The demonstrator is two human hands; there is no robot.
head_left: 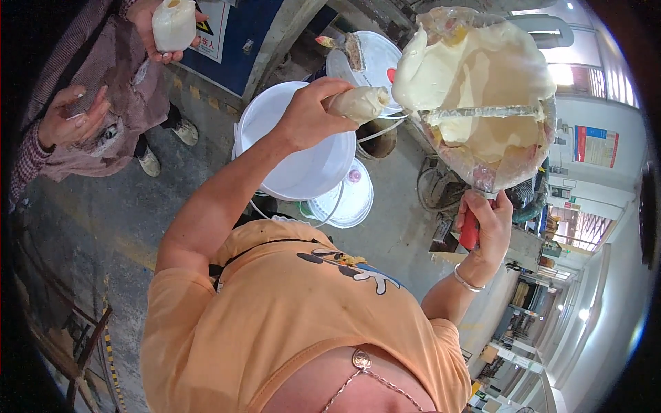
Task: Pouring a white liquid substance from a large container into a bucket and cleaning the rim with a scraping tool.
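Observation:
My left hand (310, 113) is closed round a short cream-coloured, bottle-like piece (361, 104), its uneven, rough-looking end facing right. That hand is above a large white bucket (251, 120). On the right, my right hand (490, 224) grips the red handle of a tool (469, 233); a short metal part shows at its top, and the rest cannot be made out. Just beyond this hand is a round, plastic-lined tub (475, 180) with thick cream-coloured paste (496, 76) inside and over its rim. A paste-smeared bar (485, 112) crosses the tub.
Behind the white bucket stands a lidded white pail (372, 51) with a paste-caked brush-like tool (354, 51) on top. Another white lid (348, 199) lies lower down. At the upper left, a co-worker's hand (148, 27) holds a cream-coloured hollow piece (174, 26), near a blue cabinet (244, 45).

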